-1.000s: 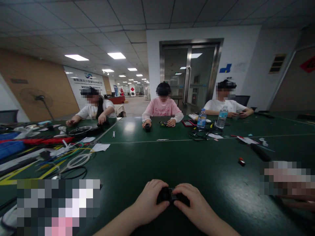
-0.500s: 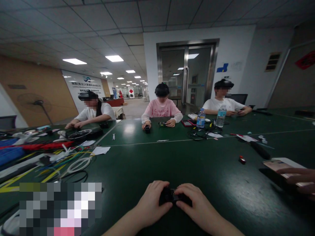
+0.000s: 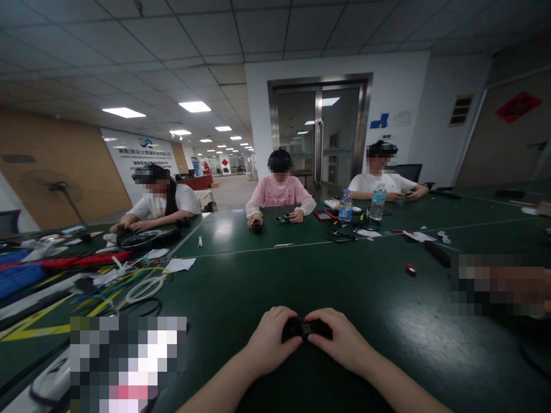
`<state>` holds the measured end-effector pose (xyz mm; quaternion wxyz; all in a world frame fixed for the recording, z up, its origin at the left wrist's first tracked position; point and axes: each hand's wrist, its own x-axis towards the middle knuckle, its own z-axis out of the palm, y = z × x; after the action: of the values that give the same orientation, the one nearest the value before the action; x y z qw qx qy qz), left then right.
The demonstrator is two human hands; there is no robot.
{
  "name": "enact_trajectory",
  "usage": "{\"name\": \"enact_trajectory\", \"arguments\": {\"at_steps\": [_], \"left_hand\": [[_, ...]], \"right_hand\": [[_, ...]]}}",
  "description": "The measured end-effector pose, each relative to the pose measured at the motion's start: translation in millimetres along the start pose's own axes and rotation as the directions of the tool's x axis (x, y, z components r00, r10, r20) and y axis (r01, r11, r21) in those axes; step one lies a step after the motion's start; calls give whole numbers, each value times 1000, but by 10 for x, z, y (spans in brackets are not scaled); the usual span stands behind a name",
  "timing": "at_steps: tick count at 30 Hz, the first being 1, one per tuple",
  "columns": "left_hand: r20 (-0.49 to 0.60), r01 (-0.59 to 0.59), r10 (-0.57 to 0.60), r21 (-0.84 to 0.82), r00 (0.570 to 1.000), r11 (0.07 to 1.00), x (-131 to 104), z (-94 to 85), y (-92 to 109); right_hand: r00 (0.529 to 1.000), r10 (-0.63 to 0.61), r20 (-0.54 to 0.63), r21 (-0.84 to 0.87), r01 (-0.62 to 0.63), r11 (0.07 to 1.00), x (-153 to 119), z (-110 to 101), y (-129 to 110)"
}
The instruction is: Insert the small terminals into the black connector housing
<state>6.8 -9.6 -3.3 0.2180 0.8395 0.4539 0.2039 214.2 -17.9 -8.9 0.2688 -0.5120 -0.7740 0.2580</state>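
A small black object (image 3: pixel 306 328), with a shiny metallic bit at its middle, is held between my two hands just above the green table. My left hand (image 3: pixel 272 335) grips its left side, thumb near me and fingers on the far side. Its right side is gripped the same way by my right hand (image 3: pixel 340 337). The thumbs lie close together at the near edge of the object. My fingers cover both ends of it, and its exact kind cannot be made out.
The green table (image 3: pixel 241 281) stretches ahead. Cables (image 3: pixel 146 287) and tools crowd the left. A small red-and-black item (image 3: pixel 410 269) lies to the right. Bottles (image 3: pixel 377 203), papers and a wrench (image 3: pixel 200 241) are farther off. Several people sit around the table.
The view has shifted slightly to the right. Both hands still hold the black object, which is tilted a little so that more of its metallic middle shows.
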Motion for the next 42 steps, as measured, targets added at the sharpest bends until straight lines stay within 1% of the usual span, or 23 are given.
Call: {"name": "enact_trajectory", "arguments": {"at_steps": [9,16,20,29,34,42], "left_hand": [[-21,-4,4,-12,1000,1000,3,9,6],[-13,3,-3,-6,1000,1000,-8,-8,28],[11,12,-11,-15,1000,1000,-5,4,15],[12,10,-9,-56,1000,998,-4,29,-30],[-6,-5,5,-40,1000,999,-10,65,-70],[0,-16,16,-42,1000,999,-2,54,-49]], "right_hand": [[1000,-8,-6,2,8,1000,3,-6,-43],[1000,-1,9,15,1,1000,-12,-22,-70],[999,-9,38,18,8,1000,-7,-33,-84],[1000,4,23,29,-5,1000,1,-10,-54],[1000,-6,23,20,5,1000,-3,-9,-54],[1000,-17,21,8,17,1000,4,-6,-67]]}}
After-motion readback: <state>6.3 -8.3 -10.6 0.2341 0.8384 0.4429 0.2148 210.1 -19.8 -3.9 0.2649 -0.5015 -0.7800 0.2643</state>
